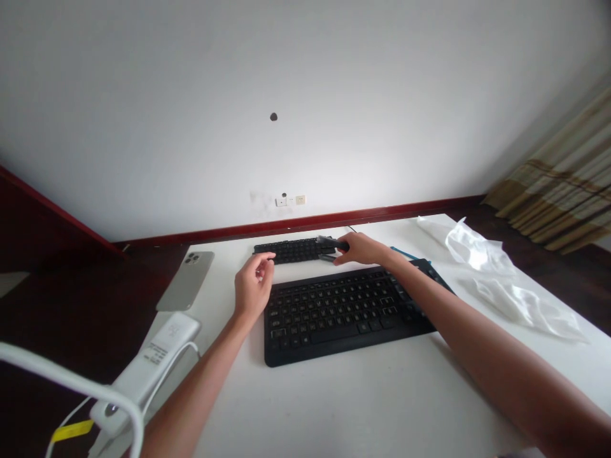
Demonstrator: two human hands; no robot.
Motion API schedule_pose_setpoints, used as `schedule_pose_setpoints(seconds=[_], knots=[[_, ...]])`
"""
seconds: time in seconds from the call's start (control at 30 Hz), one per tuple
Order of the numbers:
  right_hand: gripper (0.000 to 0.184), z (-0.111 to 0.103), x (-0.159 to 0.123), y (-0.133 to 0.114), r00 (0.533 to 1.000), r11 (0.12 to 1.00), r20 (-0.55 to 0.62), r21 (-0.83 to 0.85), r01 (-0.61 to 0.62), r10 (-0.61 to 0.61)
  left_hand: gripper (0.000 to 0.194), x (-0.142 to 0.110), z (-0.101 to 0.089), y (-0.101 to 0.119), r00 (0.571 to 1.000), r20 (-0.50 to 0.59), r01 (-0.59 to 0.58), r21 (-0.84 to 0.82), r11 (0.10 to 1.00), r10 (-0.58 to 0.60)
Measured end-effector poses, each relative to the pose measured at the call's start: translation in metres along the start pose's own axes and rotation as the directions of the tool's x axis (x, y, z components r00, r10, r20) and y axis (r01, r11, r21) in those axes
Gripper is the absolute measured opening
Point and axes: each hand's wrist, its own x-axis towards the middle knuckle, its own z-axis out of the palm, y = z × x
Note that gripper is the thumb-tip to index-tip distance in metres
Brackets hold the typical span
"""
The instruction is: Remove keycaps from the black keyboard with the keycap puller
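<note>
Here, the small keyboard (294, 252) lies sideways past the big keyboard (329, 312), its right end by the right hand (361, 248), which holds a black tool (335, 243), its left end by the left hand (252, 281), whose grip I can't tell.

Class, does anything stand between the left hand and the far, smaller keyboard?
Nothing visible does: the left hand overlaps the left part of the smaller keyboard in this view, though contact is unclear. The larger keyboard lies nearer the wearer, outside that path.
</note>
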Motion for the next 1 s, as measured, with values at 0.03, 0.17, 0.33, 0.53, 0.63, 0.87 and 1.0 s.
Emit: schedule_pose_setpoints(seconds=[0.03,0.17,0.33,0.53,0.63,0.87,1.0], knots=[[0.038,0.001,0.000,0.000,1.000,1.000,-0.005,-0.015,0.002,-0.002,0.026,0.000,0.000,0.000,1.000,0.001,0.001,-0.001,1.000,-0.001],[0.036,0.003,0.000,0.000,1.000,0.999,-0.021,-0.028,0.017,-0.018,0.025,-0.001,0.000,-0.001,1.000,0.013,0.006,-0.023,1.000,-0.005],[0.028,0.001,-0.004,-0.004,0.992,0.994,-0.065,-0.050,0.100,-0.103,0.024,-0.001,0.000,0.001,1.000,0.020,0.005,-0.027,1.000,-0.004],[0.019,0.000,-0.010,-0.016,0.964,0.970,-0.113,-0.048,0.239,-0.243,0.022,0.000,0.000,0.002,1.000,0.022,-0.005,-0.021,1.000,0.005],[0.016,0.003,-0.009,-0.018,0.971,0.973,-0.107,-0.112,0.200,-0.212,0.021,0.000,0.001,0.000,1.000,0.023,-0.016,-0.026,1.000,0.016],[0.012,0.005,-0.006,-0.018,0.978,0.957,-0.076,-0.234,0.173,-0.195,0.019,0.001,0.002,-0.004,0.999,0.017,-0.041,-0.034,0.999,0.042],[0.011,0.003,-0.008,-0.019,0.976,0.955,-0.096,-0.244,0.167,-0.195,0.018,0.001,0.002,-0.002,0.999,0.015,-0.035,-0.038,0.999,0.035]])
